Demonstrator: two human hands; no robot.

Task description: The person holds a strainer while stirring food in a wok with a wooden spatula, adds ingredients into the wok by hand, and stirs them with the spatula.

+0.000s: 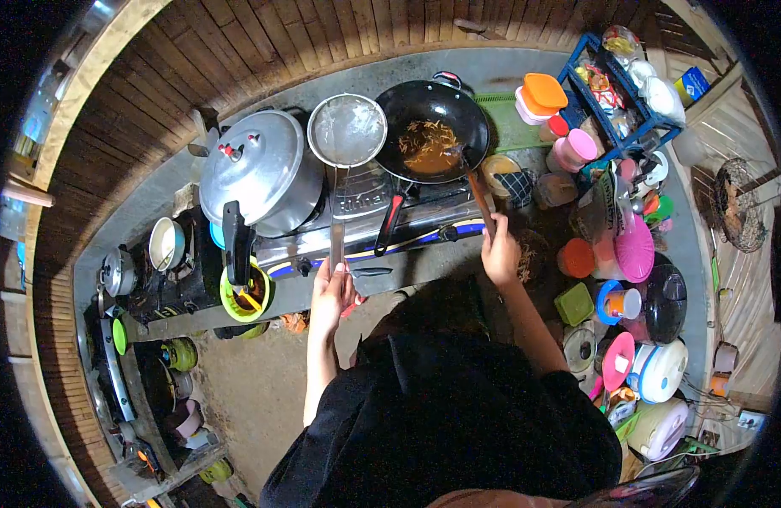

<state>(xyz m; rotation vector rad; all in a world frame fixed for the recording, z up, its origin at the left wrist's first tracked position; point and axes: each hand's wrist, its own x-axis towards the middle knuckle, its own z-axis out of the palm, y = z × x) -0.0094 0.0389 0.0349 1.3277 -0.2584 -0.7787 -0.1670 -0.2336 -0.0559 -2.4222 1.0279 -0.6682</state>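
Note:
My left hand [329, 292] is closed around the long handle of a round mesh strainer [346, 129]. The strainer's bowl is over the stove [365, 201], between the big pot and the wok. My right hand [501, 256] grips the wooden handle of a spatula [479, 190], whose metal end reaches into the black wok [462, 110]. Brown liquid with thin fried strips [430, 146] lies in the wok's bottom. The wok's black and red handle [390, 222] points toward me. A small dark-handled utensil [371, 272] shows just right of my left hand.
A large lidded pressure cooker [263, 173] stands left of the strainer, with a lime-green container [245, 306] below its handle. Farther left is a second stove [157, 292] with a small pot [166, 243]. Tubs, a pink lid [634, 249] and a blue rack [632, 140] crowd the right side.

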